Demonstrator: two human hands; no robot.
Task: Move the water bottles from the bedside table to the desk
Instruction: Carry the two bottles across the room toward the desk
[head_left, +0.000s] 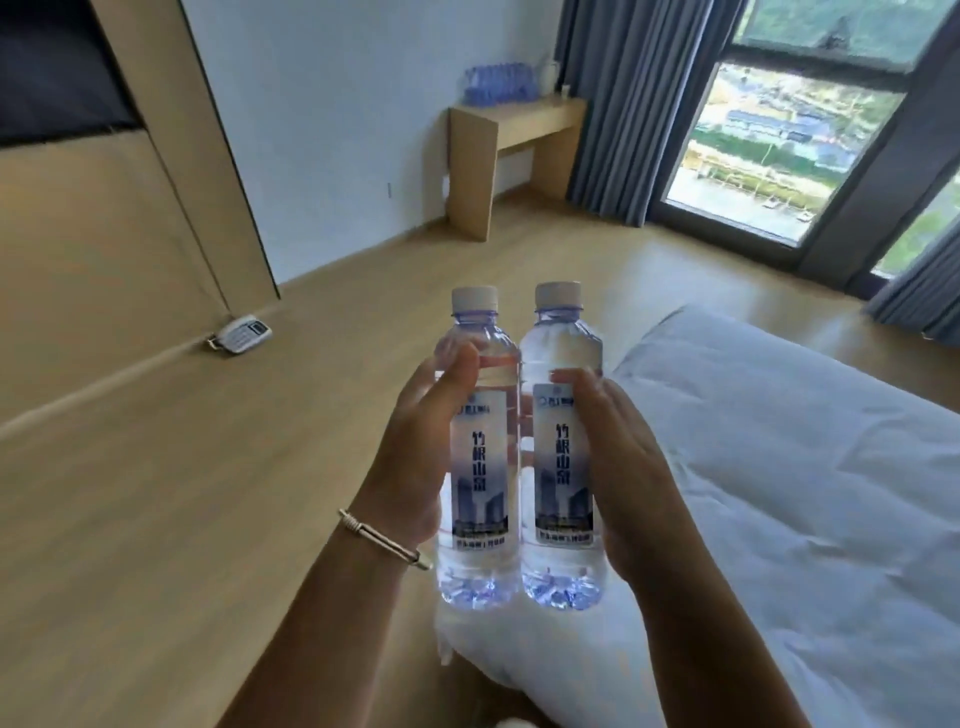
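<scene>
The left hand (415, 447) had its grip wrapped round one water bottle (478, 452). The right hand (618, 462) held the other bottle (563, 447) the same way. Both stood upright, side by side, up in the air beside the white bed (805, 467). Far off, the tabletop (519, 117) carried more bottles (498, 83).

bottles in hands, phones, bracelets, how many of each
water bottles held upright: 2, left bottle in the left hand, right bottle in the right hand
phone: 1
bracelet: 1
total: 4
</scene>
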